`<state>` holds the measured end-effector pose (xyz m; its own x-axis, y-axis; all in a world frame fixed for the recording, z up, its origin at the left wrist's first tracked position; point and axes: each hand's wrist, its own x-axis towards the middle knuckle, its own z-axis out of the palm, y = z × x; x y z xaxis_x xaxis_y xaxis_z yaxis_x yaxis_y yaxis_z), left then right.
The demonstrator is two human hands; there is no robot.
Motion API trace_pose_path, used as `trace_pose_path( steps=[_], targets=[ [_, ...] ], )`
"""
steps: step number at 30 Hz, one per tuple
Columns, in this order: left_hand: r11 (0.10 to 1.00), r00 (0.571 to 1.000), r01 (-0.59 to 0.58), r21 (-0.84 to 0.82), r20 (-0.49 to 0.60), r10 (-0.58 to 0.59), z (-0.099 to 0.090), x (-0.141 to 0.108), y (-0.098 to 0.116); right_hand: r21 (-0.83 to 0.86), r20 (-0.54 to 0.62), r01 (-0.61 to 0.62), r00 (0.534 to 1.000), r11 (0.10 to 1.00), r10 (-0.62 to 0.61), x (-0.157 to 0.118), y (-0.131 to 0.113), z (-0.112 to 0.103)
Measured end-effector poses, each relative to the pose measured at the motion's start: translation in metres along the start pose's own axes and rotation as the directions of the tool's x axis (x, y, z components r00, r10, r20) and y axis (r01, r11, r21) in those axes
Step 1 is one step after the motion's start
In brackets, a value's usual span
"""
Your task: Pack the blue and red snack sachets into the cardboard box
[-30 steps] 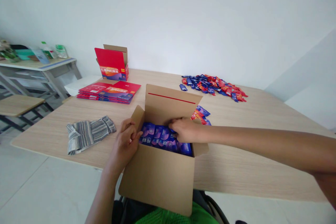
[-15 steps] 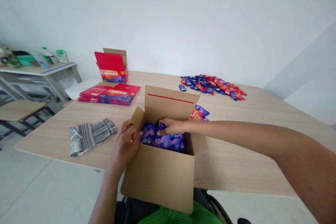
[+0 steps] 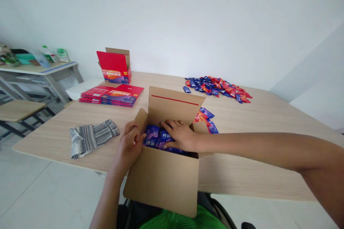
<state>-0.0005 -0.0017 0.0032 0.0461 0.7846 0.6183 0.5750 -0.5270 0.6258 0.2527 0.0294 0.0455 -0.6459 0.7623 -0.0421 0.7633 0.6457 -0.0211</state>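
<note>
An open cardboard box [image 3: 163, 179] stands at the table's near edge, its flaps spread and the front one hanging towards me. Blue sachets [image 3: 152, 133] with pale lettering lie in rows inside it. My left hand [image 3: 130, 147] is closed on the box's left edge and side flap, with its fingertips at the rim. Inside the box, my right hand [image 3: 181, 136] lies palm down on the sachets, fingers spread, and hides those on the right. A few red and blue sachets [image 3: 205, 115] show on the table behind the box's right side.
A pile of red and blue sachets [image 3: 217, 87] lies at the back of the table [image 3: 255, 125]. Flattened red cartons [image 3: 115, 95] are stacked at left, with an open red carton [image 3: 115, 75] behind. A striped grey cloth [image 3: 92, 137] lies left of my left hand.
My right hand has gone from fingers curled at a sachet to lying spread on the sachets, slightly further right and lower. The left hand keeps its hold on the box.
</note>
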Motion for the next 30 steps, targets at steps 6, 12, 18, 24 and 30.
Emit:
trace_pose_path(
  steps=[6,12,18,24,30],
  targets=[
    [1.000,1.000,-0.005,-0.014,0.000,0.005,-0.001,0.001,0.004,-0.130,0.076,0.135,0.989,0.982,-0.125,-0.016,-0.015,-0.023],
    [1.000,1.000,-0.016,-0.014,-0.017,0.015,-0.001,0.003,0.003,-0.179,0.368,-0.115,0.913,0.977,0.175,-0.015,-0.018,-0.024],
    [0.999,0.999,-0.028,-0.016,-0.026,0.028,-0.001,0.002,0.004,-0.272,0.505,-0.072,0.838,0.960,0.206,-0.004,-0.019,-0.030],
    [0.999,0.999,-0.030,-0.020,-0.031,0.030,-0.001,0.003,0.005,-0.284,0.553,-0.052,0.806,0.957,0.208,-0.007,-0.020,-0.032],
    [0.999,0.998,-0.043,-0.020,-0.036,0.042,0.000,0.004,0.003,-0.225,0.440,-0.094,0.878,0.970,0.187,-0.013,-0.014,-0.028]
  ],
)
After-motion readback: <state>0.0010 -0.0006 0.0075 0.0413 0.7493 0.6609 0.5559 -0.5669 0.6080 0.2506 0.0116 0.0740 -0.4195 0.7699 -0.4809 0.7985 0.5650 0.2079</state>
